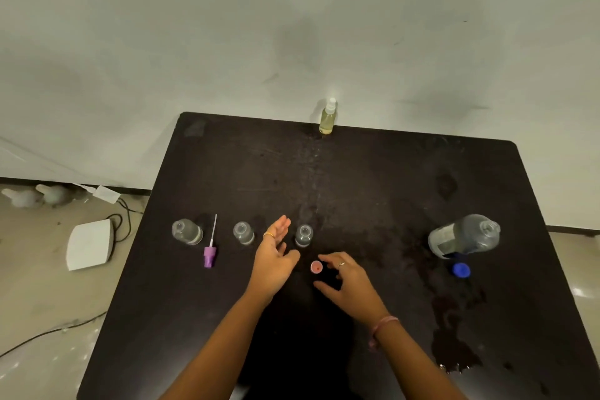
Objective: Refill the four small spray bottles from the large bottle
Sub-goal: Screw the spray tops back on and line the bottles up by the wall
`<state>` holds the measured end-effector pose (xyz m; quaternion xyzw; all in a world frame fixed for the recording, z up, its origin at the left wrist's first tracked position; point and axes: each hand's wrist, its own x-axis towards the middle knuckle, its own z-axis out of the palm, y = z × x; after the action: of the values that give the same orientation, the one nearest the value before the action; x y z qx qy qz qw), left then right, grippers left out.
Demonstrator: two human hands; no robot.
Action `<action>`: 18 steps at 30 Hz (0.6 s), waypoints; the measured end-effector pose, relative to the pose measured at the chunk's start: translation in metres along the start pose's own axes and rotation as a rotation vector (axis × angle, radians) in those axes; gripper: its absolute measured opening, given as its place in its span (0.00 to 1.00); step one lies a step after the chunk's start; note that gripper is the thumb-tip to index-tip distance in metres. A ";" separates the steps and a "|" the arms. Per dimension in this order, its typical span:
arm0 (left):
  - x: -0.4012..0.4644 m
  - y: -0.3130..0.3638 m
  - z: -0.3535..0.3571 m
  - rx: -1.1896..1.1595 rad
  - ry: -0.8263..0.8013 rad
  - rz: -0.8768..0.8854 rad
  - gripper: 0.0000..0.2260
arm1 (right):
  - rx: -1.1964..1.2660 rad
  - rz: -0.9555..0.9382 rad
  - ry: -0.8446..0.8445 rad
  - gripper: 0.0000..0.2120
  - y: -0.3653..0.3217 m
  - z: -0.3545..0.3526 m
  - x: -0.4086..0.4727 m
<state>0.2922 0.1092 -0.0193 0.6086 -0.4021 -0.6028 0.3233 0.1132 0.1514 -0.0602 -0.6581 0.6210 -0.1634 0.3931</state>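
Note:
Three small clear spray bottles stand uncapped in a row on the dark table [373, 178]: left bottle [187, 232], middle bottle [243, 232], right bottle [304, 235]. A fourth small bottle [328, 117] with yellowish liquid and its white sprayer on stands at the far edge. The large clear bottle [464, 236] is uncapped at the right, its blue cap [461, 270] lying in front. A purple sprayer top [210, 250] with its tube lies between the left two bottles. A pink cap [316, 267] sits between my hands. My left hand [274, 258] hovers open, fingers straight. My right hand [349, 282] is relaxed beside the pink cap, holding nothing.
Wet patches spread over the table's right and near side [454, 328]. On the floor at the left lie a white device [91, 243], cables [123, 224] and a white adapter [105, 194]. A pale wall rises behind the table.

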 end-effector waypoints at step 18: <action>0.030 -0.015 0.026 0.319 0.075 0.108 0.25 | 0.401 0.243 0.332 0.11 -0.038 -0.023 -0.014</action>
<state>0.2667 0.0924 -0.0483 0.6517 -0.5124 -0.4902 0.2692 0.1208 0.1542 -0.0149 -0.4522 0.7063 -0.3403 0.4251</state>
